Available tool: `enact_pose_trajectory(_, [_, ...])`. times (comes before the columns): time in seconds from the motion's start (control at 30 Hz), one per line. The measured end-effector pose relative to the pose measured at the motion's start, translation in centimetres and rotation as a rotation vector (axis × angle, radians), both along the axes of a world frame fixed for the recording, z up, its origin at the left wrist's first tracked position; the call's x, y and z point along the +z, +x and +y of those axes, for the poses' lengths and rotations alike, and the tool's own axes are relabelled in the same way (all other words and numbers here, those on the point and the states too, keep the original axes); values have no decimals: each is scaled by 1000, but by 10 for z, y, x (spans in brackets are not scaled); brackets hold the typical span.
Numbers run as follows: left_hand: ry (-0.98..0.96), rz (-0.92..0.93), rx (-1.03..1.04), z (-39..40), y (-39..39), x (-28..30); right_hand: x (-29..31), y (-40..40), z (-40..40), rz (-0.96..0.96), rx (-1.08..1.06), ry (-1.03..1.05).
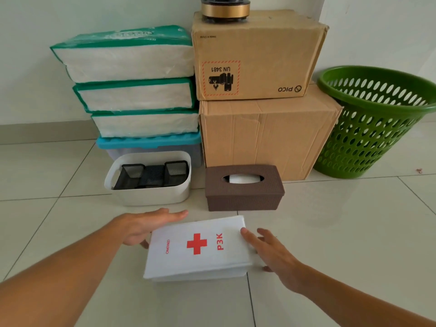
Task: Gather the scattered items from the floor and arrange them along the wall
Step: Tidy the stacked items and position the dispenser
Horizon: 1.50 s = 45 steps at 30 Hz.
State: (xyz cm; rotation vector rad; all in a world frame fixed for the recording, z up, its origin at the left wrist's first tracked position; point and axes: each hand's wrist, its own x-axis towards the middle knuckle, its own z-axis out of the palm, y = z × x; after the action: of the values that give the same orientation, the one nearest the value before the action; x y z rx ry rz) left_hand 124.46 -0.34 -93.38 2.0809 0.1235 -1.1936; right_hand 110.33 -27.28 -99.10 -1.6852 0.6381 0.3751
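A white first-aid box [197, 249] with a red cross and "P3K" lies flat on the floor tiles in front of me. My left hand [144, 226] presses against its left side, fingers stretched forward. My right hand [273, 256] grips its right side, thumb on the lid's edge. Behind it stand a brown tissue box [244, 188] and a white tub [151, 180] holding a black mesh organiser [153, 173].
Against the wall: three green-and-white tissue packs [132, 81] stacked on a blue-lidded bin [148, 143], two stacked cardboard boxes [264, 128] with a black-and-gold appliance [225, 8] on top, and a green perforated basket [375, 123] at right.
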Motion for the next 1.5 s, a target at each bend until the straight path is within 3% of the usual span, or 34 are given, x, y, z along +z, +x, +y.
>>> enact_pose_trajectory(0.1, [-71, -14, 170, 11, -15, -6, -2, 1, 11, 43, 61, 26])
enact_pose_trajectory(0.3, [-216, 94, 340, 31, -47, -26, -5, 7, 28, 135, -57, 173])
enact_pose_trajectory(0.6, [-192, 37, 415, 19, -63, -34, 9, -5, 37, 113, -90, 199])
enact_pose_trajectory(0.87, [-222, 18, 204, -45, -40, -27, 10, -45, -7, 117, -364, 231])
enact_pose_trajectory(1.17, [-332, 79, 27, -190, -61, -44, 19, -106, -103, 159, -692, 145])
enact_pose_trajectory(1.23, [-434, 72, 88, -222, -71, -45, 21, -118, -125, 162, -752, 147])
enact_pose_trajectory(1.4, [-815, 39, 589, -284, -96, -55, 23, -134, -164, 113, -898, 252])
enact_pose_trajectory(1.5, [-841, 136, 602, -299, -115, -59, 27, -130, -166, 84, -868, 342])
